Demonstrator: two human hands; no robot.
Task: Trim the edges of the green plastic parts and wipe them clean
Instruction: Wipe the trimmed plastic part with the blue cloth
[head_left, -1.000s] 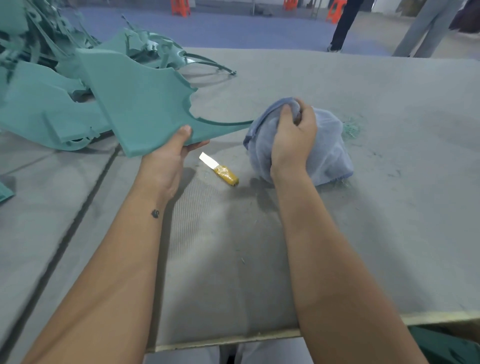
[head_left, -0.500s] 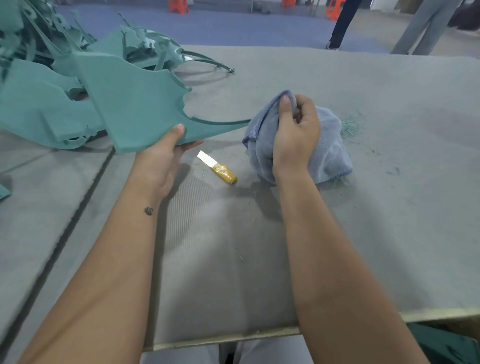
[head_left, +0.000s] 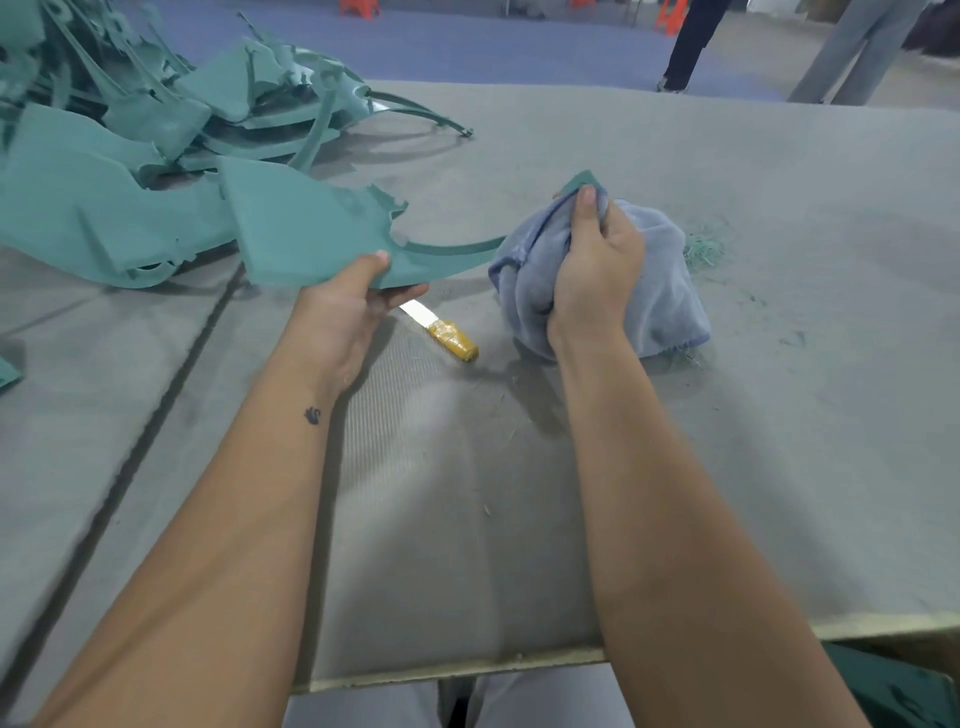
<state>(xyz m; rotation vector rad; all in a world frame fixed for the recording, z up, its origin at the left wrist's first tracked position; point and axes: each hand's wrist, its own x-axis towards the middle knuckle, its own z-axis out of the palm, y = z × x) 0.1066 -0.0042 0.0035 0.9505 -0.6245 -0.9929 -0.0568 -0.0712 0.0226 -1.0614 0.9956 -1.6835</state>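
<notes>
My left hand (head_left: 348, 306) grips the near edge of a flat green plastic part (head_left: 306, 234), thumb on top. The part's thin curved arm runs right into a blue-grey cloth (head_left: 660, 291). My right hand (head_left: 592, 270) grips the cloth, bunched around that arm; the arm's green tip (head_left: 584, 182) pokes out above my thumb. A small knife with a yellow handle (head_left: 449, 338) and bare blade lies on the table between my hands, partly under my left fingers.
A pile of green plastic parts (head_left: 156, 130) fills the table's left side. Green shavings (head_left: 704, 249) lie right of the cloth. The grey table (head_left: 779, 441) ends at a near edge. Two people's legs stand beyond the far side.
The cloth has slid along the part's thin arm and the green tip now shows above my right thumb. My left hand still holds the part.
</notes>
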